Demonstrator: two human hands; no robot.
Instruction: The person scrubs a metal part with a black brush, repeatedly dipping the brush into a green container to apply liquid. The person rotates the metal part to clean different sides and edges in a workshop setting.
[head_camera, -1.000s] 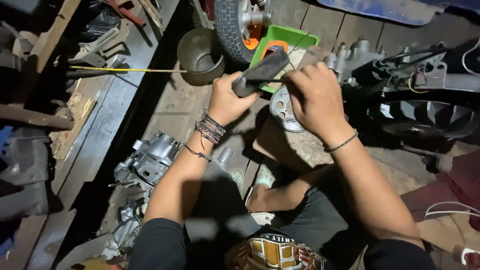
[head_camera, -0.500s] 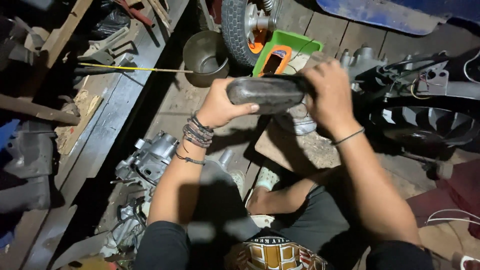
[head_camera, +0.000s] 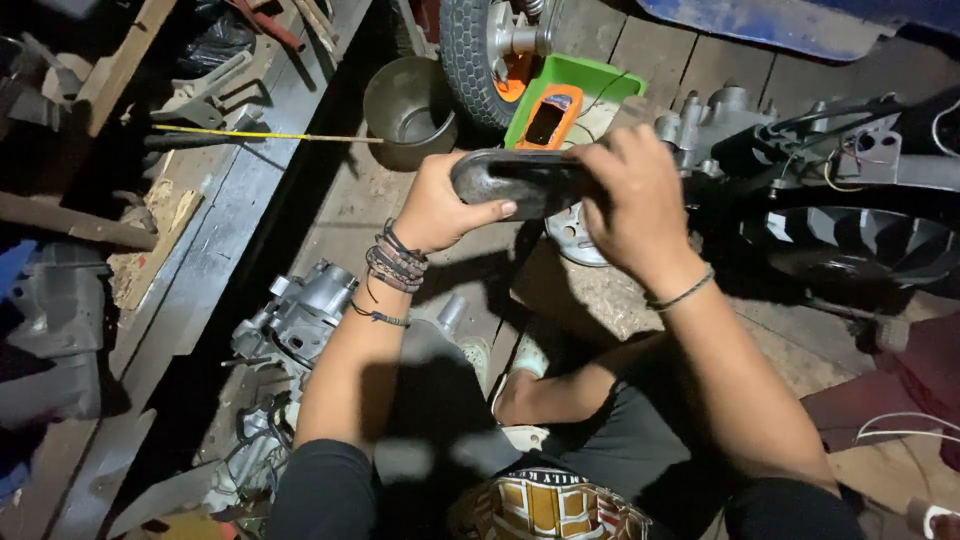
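Note:
A dark, oblong metal cover (head_camera: 515, 178) is held between both hands above the wooden floor. My left hand (head_camera: 440, 205) grips its left end, thumb along the lower edge. My right hand (head_camera: 632, 200) grips its right end from above and hides that end. Directly below the cover lies a round silver disc with holes (head_camera: 566, 236), partly hidden by my right hand. Several cord bracelets circle my left wrist, and a thin band circles my right wrist.
A green tray (head_camera: 590, 78) with an orange meter (head_camera: 549, 117) sits behind the cover, beside a small tyred wheel (head_camera: 468, 55) and a metal pot (head_camera: 405, 108). An engine casing (head_camera: 300, 315) lies lower left. A black finned engine (head_camera: 860, 245) fills the right. Timber and tools line the left.
The dark cover has been turned from an end-on tilt to lying lengthwise between both hands, then tipped so its rim faces the camera. The disc beneath shows again.

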